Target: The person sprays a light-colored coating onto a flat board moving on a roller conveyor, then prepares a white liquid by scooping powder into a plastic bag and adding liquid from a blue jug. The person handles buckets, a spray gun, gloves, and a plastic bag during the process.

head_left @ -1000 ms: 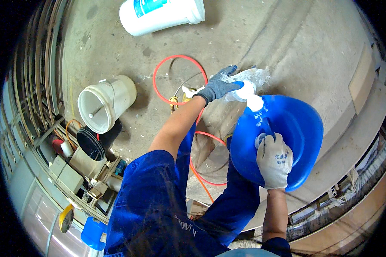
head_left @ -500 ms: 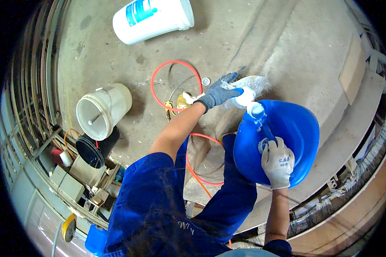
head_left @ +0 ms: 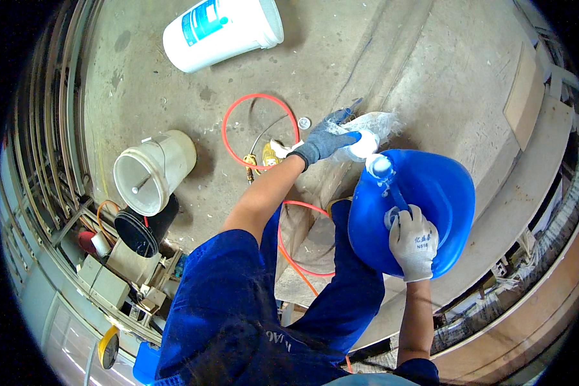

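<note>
A blue plastic jerrycan (head_left: pixel 453 193) with white smears around its neck and handle is in front of me, right of my legs. My right hand (head_left: pixel 415 243), in a whitish glove, is closed around its handle. My left hand (head_left: pixel 328 140), in a blue-grey glove, grips a white round-mouthed container (head_left: pixel 365 145) wrapped in ragged, see-through film. That container sits right beside the jerrycan's white-coated neck (head_left: pixel 379 167); whether the two touch, I cannot tell. What is inside the container is not visible.
A white bucket (head_left: pixel 228 32) lies on its side at the far left. Nearer are a cream bucket (head_left: pixel 154 170) with a rod inside and a black bucket (head_left: pixel 145 225). A red hose (head_left: pixel 228 116) coils over the floor. Boards (head_left: pixel 527 96) line the right side.
The view has shifted slightly. Both hands keep their grips, and the container and jerrycan neck stay close together, with little visible movement.
</note>
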